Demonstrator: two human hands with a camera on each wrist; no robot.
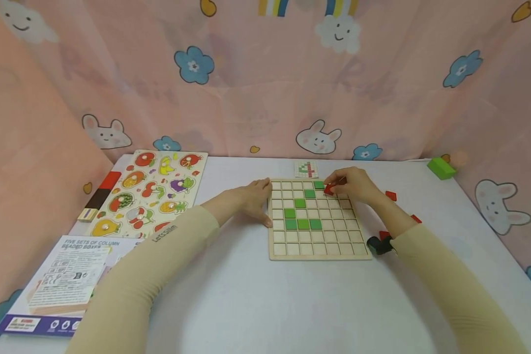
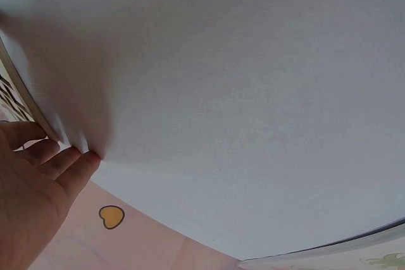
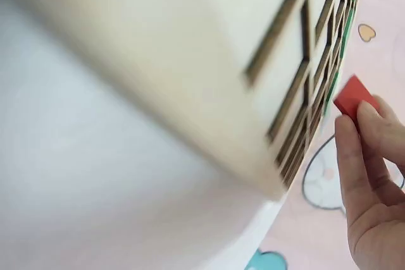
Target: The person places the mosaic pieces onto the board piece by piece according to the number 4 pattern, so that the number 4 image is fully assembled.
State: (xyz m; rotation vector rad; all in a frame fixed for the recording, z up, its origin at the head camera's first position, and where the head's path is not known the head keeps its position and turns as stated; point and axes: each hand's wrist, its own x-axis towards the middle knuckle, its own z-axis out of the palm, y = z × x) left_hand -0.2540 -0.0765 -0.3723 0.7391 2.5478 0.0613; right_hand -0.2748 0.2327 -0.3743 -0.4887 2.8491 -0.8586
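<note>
A wooden grid board (image 1: 320,257) lies on the white table with several green square tiles (image 1: 303,224) set in its cells. Between thumb and fingers, my right hand (image 1: 353,185) pinches a red tile (image 3: 354,96), held tilted over the upper right cells beside the topmost green tile. My left hand (image 1: 252,200) rests along the board's left edge, thumb and fingers spread and touching the rim; the left wrist view shows its fingers (image 2: 79,172) fairly straight. Just behind the board lies a small pattern card (image 1: 307,169) with green and red squares.
Loose red tiles (image 1: 391,196) and black tiles (image 1: 379,245) lie right of the board, partly under the right forearm. A green block (image 1: 441,168) sits at the far right corner. On the left are a fruit puzzle board (image 1: 159,191), a striped block row (image 1: 98,191) and a box (image 1: 62,275).
</note>
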